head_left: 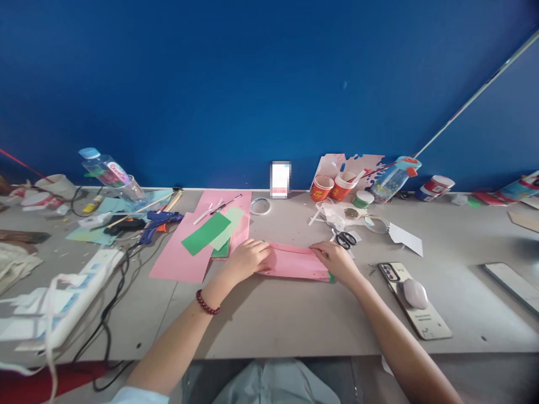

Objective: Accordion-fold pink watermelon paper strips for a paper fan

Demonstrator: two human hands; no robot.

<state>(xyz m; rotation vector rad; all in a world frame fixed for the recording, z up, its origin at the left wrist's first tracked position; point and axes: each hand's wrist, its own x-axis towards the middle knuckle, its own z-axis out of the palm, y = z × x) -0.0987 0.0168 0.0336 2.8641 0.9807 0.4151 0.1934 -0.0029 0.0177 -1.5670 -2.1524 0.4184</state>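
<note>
A folded sheet of pink paper (296, 262) with bits of green at its corners lies on the table in front of me. My left hand (251, 257) is closed over its left end, the fingertips bent onto the paper. At the upper right edge, my right hand (332, 258) pinches the sheet between thumb and fingers. A crease or layered edge runs along the paper's top; its underside is hidden. Left of my left hand, a dark green strip (206, 233) and a pale green strip (227, 227) rest on larger pink sheets (179, 261).
Behind the paper lie a tape roll (261, 206) and black-handled scissors (346, 240). Red paper cups (323, 189) stand near the blue wall. To the left are a blue glue gun (156, 223) and a power strip (86, 297); a phone (415, 303) lies at right.
</note>
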